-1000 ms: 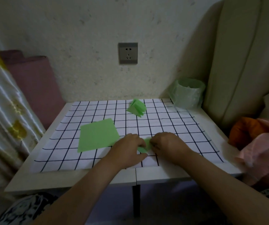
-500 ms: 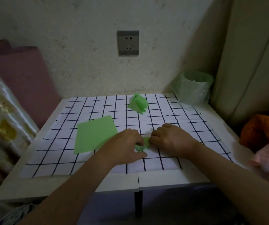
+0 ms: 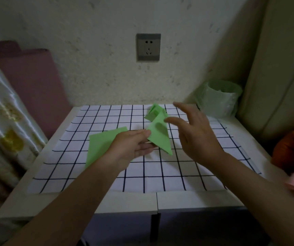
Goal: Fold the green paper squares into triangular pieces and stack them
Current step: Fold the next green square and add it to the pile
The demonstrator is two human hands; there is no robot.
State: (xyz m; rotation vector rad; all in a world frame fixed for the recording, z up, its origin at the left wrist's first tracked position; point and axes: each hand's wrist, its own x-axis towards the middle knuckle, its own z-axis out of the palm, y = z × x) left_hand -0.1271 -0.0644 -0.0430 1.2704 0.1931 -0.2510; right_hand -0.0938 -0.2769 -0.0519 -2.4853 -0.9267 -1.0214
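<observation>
Nearest us, our left hand [image 3: 133,148] pinches a folded green triangle [image 3: 160,139] at one corner, seemingly lifted off the table [image 3: 196,201]. Our right hand [image 3: 197,134] hovers just beside it, fingers spread, holding nothing. Partly under the left hand lie the flat green squares [image 3: 101,144], work not yet folded; we cannot count the sheets. Farther back sits the stack of finished triangles [image 3: 153,112], where we judge this piece belongs.
</observation>
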